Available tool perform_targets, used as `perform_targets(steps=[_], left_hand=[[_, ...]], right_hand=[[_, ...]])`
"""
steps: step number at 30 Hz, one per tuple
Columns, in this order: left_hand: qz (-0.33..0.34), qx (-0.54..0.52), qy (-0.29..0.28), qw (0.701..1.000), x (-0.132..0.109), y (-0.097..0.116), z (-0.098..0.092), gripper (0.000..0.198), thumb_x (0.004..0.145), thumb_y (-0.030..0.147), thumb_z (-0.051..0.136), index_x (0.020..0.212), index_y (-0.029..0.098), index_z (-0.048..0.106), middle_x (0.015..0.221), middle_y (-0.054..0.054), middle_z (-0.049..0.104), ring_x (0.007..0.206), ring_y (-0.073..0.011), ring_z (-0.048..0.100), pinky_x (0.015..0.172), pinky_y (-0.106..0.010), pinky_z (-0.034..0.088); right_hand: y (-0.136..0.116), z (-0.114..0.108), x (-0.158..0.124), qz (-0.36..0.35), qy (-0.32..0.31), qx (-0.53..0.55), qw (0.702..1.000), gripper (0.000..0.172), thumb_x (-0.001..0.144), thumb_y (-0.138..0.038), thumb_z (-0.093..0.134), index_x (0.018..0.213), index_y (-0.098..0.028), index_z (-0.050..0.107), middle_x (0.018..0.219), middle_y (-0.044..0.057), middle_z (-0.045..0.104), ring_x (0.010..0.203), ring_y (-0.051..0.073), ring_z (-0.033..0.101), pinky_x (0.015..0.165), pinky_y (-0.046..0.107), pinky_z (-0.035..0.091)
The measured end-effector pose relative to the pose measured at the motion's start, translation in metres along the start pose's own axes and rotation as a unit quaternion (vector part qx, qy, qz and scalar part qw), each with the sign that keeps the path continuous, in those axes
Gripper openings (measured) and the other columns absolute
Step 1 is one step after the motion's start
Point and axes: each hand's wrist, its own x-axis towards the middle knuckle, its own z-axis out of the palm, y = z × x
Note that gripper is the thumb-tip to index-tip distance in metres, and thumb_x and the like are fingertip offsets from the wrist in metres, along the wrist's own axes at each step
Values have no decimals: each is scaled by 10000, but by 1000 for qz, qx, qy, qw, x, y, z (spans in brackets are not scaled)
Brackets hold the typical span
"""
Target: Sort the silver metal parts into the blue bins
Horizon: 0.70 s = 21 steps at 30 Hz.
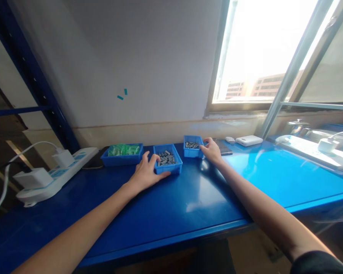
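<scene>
My left hand [145, 172] is at the near left corner of a blue plastic bin [175, 168] full of small grey cylindrical pieces [166, 158]. Its thumb lies along the front wall and its fingers bend over the left side, gripping that corner. Farther right, my right hand [212, 151] pinches the right side of a smaller blue bin [191, 153], which contains small metallic parts [192, 145]. Both bins stand upright on the blue tabletop [160, 220]. Beside my left hand sits a wider blue bin [121, 160] with green pieces [122, 149], possibly circuit boards.
A white power strip [65, 173] with plugged-in chargers lies at the left, near a dark phone-like object [93, 161]. Behind my right hand are a dark flat object [223, 147] and a white box-like device [249, 140]. Another power strip [308, 150] lies far right. Wall and window border the back.
</scene>
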Motion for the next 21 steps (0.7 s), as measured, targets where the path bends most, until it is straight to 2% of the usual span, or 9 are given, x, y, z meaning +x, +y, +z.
perform_targets(steps=[1,3,5,7,10,13,16,21], left_hand=[[-23,3,-22,999,0,3,-1,603,706,736,549,1063,259,454,1197,-109,513,1130,-358,524,989,-575,336],[-49,0,-55,997,1,9,-3,594,729,725,531,1094,270,418,997,-59,612,993,-329,595,964,-578,338],[-46,-12,-70,996,2,13,-3,518,773,677,512,1073,264,420,877,-33,635,872,-296,626,896,-499,403],[-20,-16,-63,998,4,12,-4,375,830,590,481,1006,259,458,840,-30,641,816,-275,631,798,-404,444],[37,-24,-11,999,6,5,-6,207,868,442,459,918,246,501,931,-45,657,871,-256,628,758,-340,448],[71,-68,45,994,11,-2,-10,140,842,352,496,895,223,509,1036,-62,657,951,-236,628,837,-324,454],[74,-106,83,988,14,-5,-14,112,809,271,517,907,216,522,1169,-81,641,1115,-250,593,953,-344,430],[128,-90,125,980,15,-8,-25,159,802,208,494,939,216,575,1251,-94,620,1311,-265,453,1079,-415,351]], right_hand=[[0,1,2,35,-5,15,999,442,770,-401,514,1133,-166,606,987,113,660,884,237,615,760,315,452],[-1,2,3,69,-33,28,997,400,756,-375,511,1052,-139,639,909,127,679,850,257,623,727,325,461],[-3,0,2,58,-50,30,997,283,753,-329,491,860,-149,681,823,116,686,820,257,629,712,316,458],[-6,-4,-1,42,-45,33,998,240,745,-272,472,757,-160,684,787,102,688,826,249,633,724,303,452],[-11,-11,-8,30,-27,42,998,257,751,-220,448,768,-158,697,833,103,705,878,245,639,761,293,450],[-17,-14,-13,16,-5,64,998,320,801,-213,413,924,-159,703,995,97,709,976,219,631,814,272,450],[-24,-12,-17,7,2,85,996,356,847,-239,398,1058,-160,673,1102,89,687,1023,189,623,844,254,453],[-36,-11,-25,-40,1,57,998,336,873,-260,420,1094,-162,653,1176,99,646,1104,215,586,931,303,434]])
